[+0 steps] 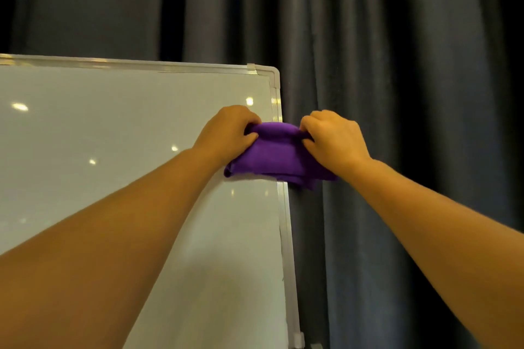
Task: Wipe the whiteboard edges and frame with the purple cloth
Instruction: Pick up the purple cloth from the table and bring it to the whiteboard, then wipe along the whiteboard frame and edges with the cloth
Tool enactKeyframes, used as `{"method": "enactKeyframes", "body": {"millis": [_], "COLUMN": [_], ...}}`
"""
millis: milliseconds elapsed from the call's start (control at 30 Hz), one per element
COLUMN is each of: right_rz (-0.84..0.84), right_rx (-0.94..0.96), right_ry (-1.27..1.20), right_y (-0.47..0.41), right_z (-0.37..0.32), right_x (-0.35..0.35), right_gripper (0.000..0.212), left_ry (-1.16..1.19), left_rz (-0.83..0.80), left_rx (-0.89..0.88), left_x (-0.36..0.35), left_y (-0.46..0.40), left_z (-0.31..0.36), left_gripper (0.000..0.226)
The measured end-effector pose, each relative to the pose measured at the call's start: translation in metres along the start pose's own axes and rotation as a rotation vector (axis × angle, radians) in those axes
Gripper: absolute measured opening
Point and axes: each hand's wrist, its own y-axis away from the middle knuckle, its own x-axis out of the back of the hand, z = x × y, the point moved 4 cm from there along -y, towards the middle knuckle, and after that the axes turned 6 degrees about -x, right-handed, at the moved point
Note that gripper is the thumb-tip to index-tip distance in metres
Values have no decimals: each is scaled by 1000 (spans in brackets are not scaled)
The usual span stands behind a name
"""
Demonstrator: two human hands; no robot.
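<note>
A whiteboard (113, 127) with a silver frame (285, 224) fills the left half of the head view; its top right corner is in sight. A folded purple cloth (276, 154) lies across the right frame edge, a little below that corner. My left hand (228, 133) grips the cloth's left end over the board face. My right hand (333, 137) grips its right end, just past the frame in front of the curtain. Both hands are closed on the cloth, which hides the stretch of frame beneath it.
Dark grey pleated curtains (397, 65) hang behind and to the right of the board. A plastic corner piece (298, 338) sits at the frame's lower right. Ceiling lights reflect on the board face.
</note>
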Motion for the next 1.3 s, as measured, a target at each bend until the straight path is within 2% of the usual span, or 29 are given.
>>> {"method": "enactKeyframes", "body": {"millis": [67, 167, 267, 333, 400, 467, 500, 600, 667, 833, 967, 1100, 1300], "right_rz": [16, -117, -232, -207, -144, -83, -60, -65, -92, -113, -109, -65, -175], "right_rx": [-53, -177, -536, -693, -760, -735, -691, -563, -579, -586, -586, -552, -528], "right_ry": [-64, -205, -318, -363, -384, -388, -387, -351, -381, -476, -620, -708, -753], "right_y": [12, 31, 46, 52, 56, 54, 51, 41, 35, 34, 61, 125, 221], "right_z": [-2, -20, -44, -57, -64, -66, -67, -72, -73, -74, -69, -76, -97], "right_x": [-6, -24, -49, -58, -58, -54, -52, -52, -56, -69, -85, -99, -115], "right_gripper": [25, 44, 61, 73, 77, 76, 73, 62, 65, 87, 90, 89, 92], "left_ry": [0, -6, -15, 7, 5, -104, -197, -441, -463, -444, -427, -421, -402], "left_rz": [9, 14, 63, 85, 100, 147, 162, 171, 145, 119, 90, 57, -22], "left_rx": [-25, -56, -89, -82, -99, -118, -70, 210, 305, 311, 289, 245, 231], "left_x": [-6, -13, -18, -22, -23, -22, -20, -13, -17, -34, -47, -65, -95], "left_y": [7, 23, 39, 47, 55, 62, 64, 68, 69, 72, 91, 131, 217], "left_z": [0, 1, 4, 7, 8, 0, -10, -51, -68, -80, -76, -61, -31], "left_gripper": [24, 28, 30, 31, 35, 46, 53, 64, 68, 72, 74, 75, 70]}}
